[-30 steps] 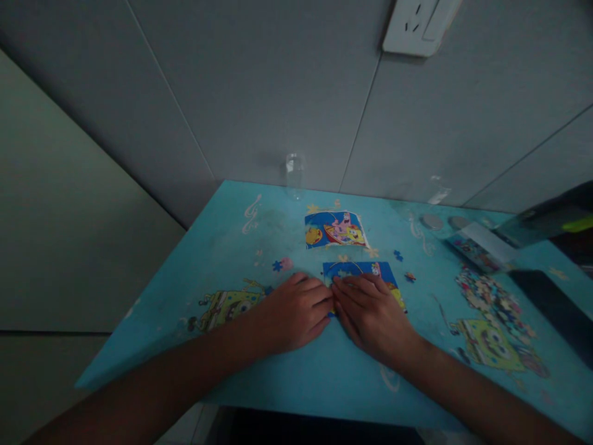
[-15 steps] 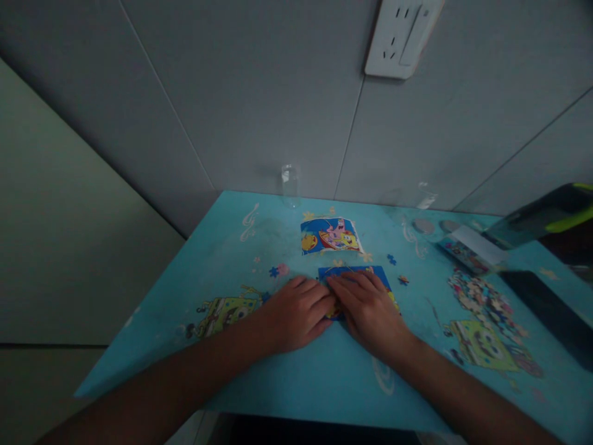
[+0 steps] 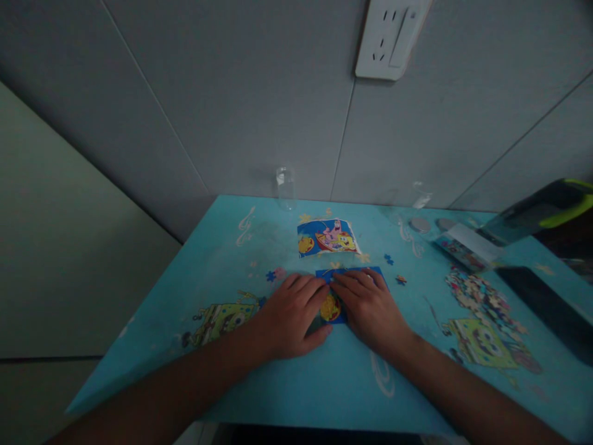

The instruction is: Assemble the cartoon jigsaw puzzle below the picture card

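A blue puzzle picture [image 3: 331, 309] with a yellow round figure lies flat on the light blue table, partly hidden under my hands. My left hand [image 3: 294, 315] rests at its left edge, fingers slightly bent and thumb apart. Across its right part lies my right hand [image 3: 370, 309], palm down, its fingertips close to those of my left hand. Behind them is a printed cartoon picture [image 3: 328, 237] with a pink and a yellow figure. Single loose pieces lie at both sides: a blue one [image 3: 270, 275] left, another blue one [image 3: 388, 259] and a multicoloured one [image 3: 401, 280] right.
On the right are a heap of puzzle pieces [image 3: 484, 300], a dark flat object [image 3: 546, 312], a small card box [image 3: 463, 250] and two grey discs. A clear container [image 3: 286, 188] stands by the wall; a dark and lime-green object [image 3: 537, 213] is at far right.
My left thumb has moved away from the fingers, and the two hands have parted slightly, showing more of the yellow round figure. The view has shifted a little.
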Demonstrator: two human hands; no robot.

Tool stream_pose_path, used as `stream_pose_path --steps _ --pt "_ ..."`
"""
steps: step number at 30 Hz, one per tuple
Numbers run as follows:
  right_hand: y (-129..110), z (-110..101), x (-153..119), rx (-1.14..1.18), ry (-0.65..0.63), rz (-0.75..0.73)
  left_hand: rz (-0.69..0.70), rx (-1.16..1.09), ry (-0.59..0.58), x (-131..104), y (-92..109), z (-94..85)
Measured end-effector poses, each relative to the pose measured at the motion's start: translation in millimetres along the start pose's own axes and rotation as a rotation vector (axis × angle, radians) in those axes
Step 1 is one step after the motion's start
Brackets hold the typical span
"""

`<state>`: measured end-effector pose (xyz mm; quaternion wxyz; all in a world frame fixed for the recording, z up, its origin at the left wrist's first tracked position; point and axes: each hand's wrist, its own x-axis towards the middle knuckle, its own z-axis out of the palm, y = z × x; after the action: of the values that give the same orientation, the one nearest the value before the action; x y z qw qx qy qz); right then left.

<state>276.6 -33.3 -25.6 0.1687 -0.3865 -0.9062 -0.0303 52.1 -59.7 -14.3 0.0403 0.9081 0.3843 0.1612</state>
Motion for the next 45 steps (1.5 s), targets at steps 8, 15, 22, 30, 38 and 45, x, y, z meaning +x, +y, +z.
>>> stream_pose_path --steps 8,15,22,30,38,45 --pt "-1 1 2 -0.001 -0.012 0.009 -0.004 -0.008 -0.010 1 0 -0.8" --pt "-2 0 2 -0.019 -0.008 0.008 0.022 -0.002 -0.022 2 0 -4.0" --pt "-4 -7 -4 0.042 0.028 -0.036 -0.010 -0.074 -0.005 2 -3 -0.8" --pt "-6 -9 -8 0.113 0.021 -0.046 -0.035 -0.144 0.015 2 -7 1.1" --pt "-8 -13 -7 0.142 -0.006 -0.040 -0.010 -0.090 0.013 3 -6 0.4" --pt "-8 -13 -8 0.165 -0.014 -0.036 -0.004 -0.081 0.008 2 -7 2.9"
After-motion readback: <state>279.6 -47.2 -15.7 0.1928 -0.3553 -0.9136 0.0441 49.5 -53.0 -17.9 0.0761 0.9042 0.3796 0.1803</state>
